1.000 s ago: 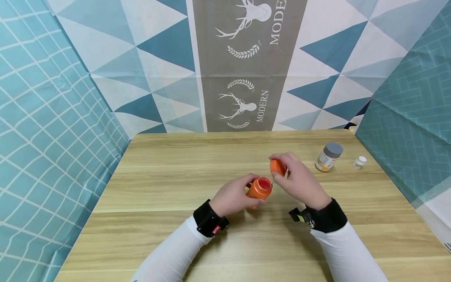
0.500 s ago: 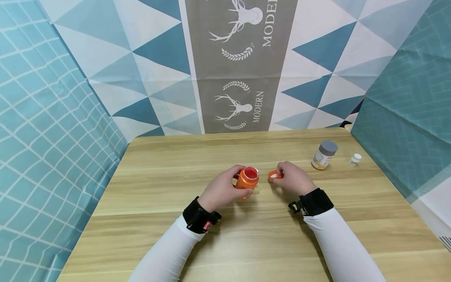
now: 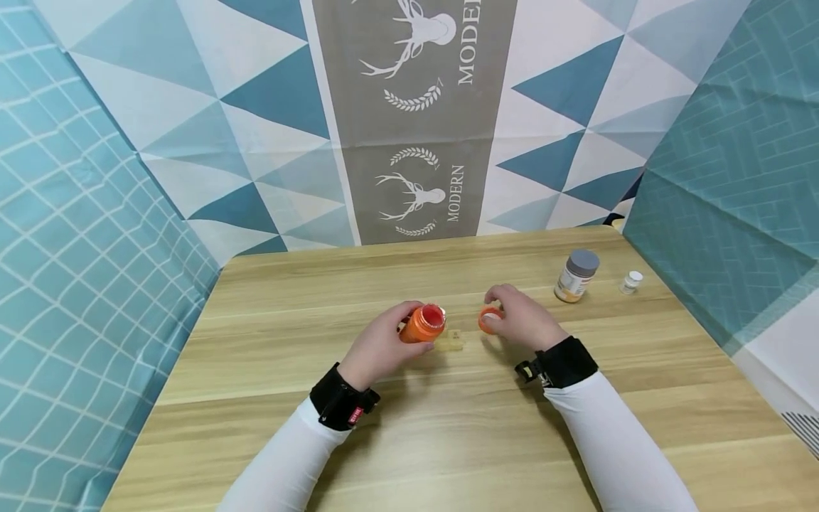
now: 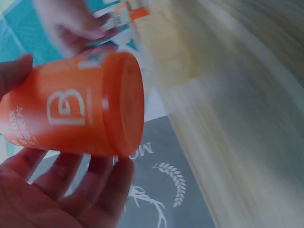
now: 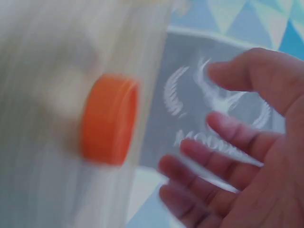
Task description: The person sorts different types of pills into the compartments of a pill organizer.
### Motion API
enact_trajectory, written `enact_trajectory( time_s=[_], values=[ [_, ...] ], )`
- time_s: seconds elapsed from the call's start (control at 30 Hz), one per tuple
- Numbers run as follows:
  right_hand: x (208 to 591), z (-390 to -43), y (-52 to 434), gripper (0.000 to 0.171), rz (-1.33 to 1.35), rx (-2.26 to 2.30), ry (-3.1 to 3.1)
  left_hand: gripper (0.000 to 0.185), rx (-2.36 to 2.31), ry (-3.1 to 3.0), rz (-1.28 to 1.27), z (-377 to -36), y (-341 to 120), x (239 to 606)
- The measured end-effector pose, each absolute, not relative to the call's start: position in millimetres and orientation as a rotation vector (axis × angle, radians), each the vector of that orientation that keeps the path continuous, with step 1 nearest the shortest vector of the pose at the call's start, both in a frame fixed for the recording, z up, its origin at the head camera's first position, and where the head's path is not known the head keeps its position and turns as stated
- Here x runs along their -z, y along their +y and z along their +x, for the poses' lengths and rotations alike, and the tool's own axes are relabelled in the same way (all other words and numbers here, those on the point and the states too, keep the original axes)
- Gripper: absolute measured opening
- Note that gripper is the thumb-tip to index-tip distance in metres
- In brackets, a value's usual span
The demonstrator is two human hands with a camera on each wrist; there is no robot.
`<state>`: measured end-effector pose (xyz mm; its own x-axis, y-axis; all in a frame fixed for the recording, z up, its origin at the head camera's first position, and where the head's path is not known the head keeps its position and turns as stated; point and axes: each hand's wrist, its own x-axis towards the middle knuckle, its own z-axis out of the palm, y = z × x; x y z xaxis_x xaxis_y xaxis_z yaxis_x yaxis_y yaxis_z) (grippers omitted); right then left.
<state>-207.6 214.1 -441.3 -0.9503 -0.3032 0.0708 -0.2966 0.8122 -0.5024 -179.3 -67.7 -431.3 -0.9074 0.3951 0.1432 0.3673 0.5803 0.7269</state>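
The backdrop (image 3: 409, 171) reads "MODERN"; the orange bottle (image 4: 80, 114) bears a "B".

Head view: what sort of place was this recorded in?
Probably a staged recording booth, not a lived-in room: patterned cloth backdrops enclose a wooden table on three sides, and only an orange bottle, its cap and two small bottles lie on it.

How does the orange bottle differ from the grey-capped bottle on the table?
The orange bottle is open, its cap off beside the right hand; the grey-capped bottle is closed. The orange one is tilted in the left hand; the grey-capped one stands upright, untouched. Bodies: orange versus pale with a yellow label. Both are small and round.
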Motion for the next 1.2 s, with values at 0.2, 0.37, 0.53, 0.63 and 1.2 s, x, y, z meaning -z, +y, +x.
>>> enact_trajectory(
  time_s=[0.2,0.37,0.53,0.63,1.2],
  values=[
    [443.3,-198.3,184.1,0.034,-0.745,0.841,2.949,0.063,-1.109,2.860,0.634,-183.4,-73.4,432.1],
    [457.1,-195.8,170.6,0.033,-0.763,0.757,2.981,0.058,-0.979,2.911,0.694,-190.1,-71.9,438.3],
    [461.4,-194.7,166.2,0.027,-0.779,0.688,3.009,0.054,-0.816,2.982,0.763,-195.7,-70.3,445.1],
    [460.6,-194.9,164.6,0.023,-0.769,0.654,3.013,0.057,-0.726,3.016,0.788,-197.4,-69.3,447.3],
    [460.9,-196.9,163.6,0.016,-0.767,0.601,3.023,0.057,-0.319,3.187,0.900,-194.4,-60.5,446.3]
  ],
)
